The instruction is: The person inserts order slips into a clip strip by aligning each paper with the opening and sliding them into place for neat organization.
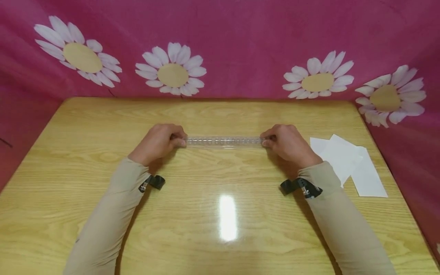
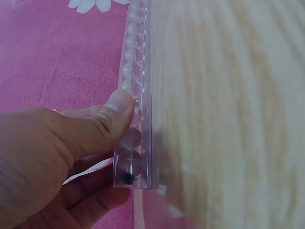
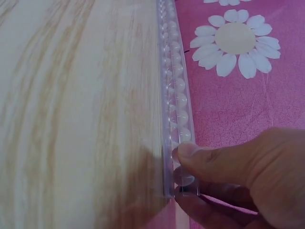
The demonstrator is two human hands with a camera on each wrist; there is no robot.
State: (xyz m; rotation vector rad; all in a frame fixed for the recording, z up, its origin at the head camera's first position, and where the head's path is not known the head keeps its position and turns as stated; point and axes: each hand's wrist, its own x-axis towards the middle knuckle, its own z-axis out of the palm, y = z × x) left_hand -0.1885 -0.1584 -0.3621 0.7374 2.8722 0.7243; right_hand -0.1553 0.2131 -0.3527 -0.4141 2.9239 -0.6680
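Note:
A long clear plastic piece with round bumps along it (image 1: 225, 141) spans the space between the two hands, level over the wooden table (image 1: 192, 229). My left hand (image 1: 159, 142) pinches its left end, the thumb (image 2: 119, 106) lying on the bumpy face. At the opposite end my right hand (image 1: 286, 142) grips it the same way, with the thumb (image 3: 193, 156) on the bumps and fingers behind. Both wrist views show the plastic piece edge-on as a narrow see-through strip, bumps in a row. Its exact kind cannot be told.
White paper sheets (image 1: 369, 175) lie overlapping at the table's right side, just beyond the right forearm. A pink cloth with large daisies (image 1: 240, 49) hangs behind and around the table. Black straps (image 1: 156, 182) circle both wrists over beige sleeves.

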